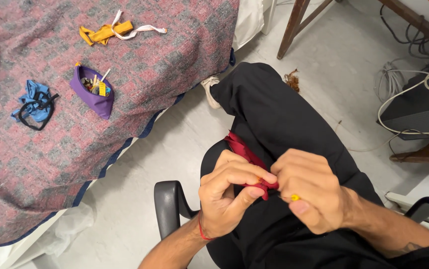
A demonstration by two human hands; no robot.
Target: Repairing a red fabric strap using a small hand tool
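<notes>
A strip of dark red cloth lies across my lap, over black trousers. My left hand pinches its near end between thumb and forefinger. Close against it on the right, my right hand is curled shut, also on the red cloth, with a small yellow object showing between its fingers. Both hands meet above the seat of a black office chair.
At left a bed with a pink-grey checked blanket holds a purple open pouch with small items, blue cloth with black cord, and yellow cloth with white ribbon. Cables and wooden furniture legs at right.
</notes>
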